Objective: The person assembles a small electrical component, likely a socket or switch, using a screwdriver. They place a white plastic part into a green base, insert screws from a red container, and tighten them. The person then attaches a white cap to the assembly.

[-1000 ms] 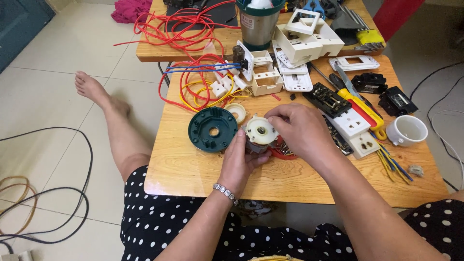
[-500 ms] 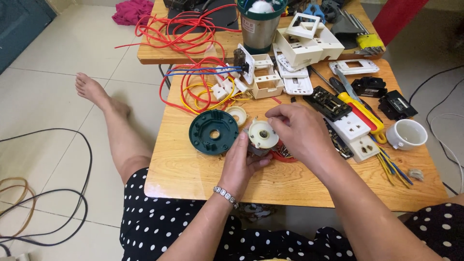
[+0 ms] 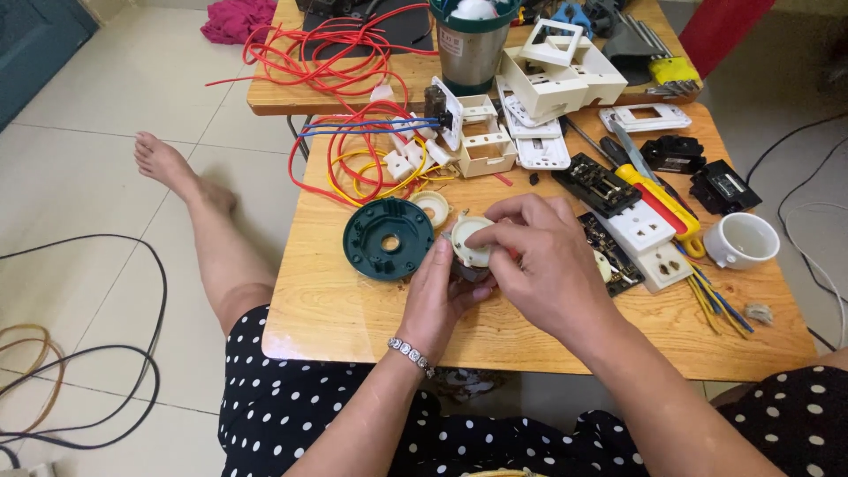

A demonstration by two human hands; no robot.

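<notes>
My left hand [image 3: 446,296] cradles a cream round fitting [image 3: 471,242]; right hand [image 3: 539,256] pinches its rim, mid-assembly; next needs careful alignment.

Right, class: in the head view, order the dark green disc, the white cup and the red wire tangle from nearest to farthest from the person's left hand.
From the left hand:
1. Dark green disc, just to its left on the table.
2. Red wire tangle, up at the far table.
3. White cup, far right, past the right hand.
</notes>
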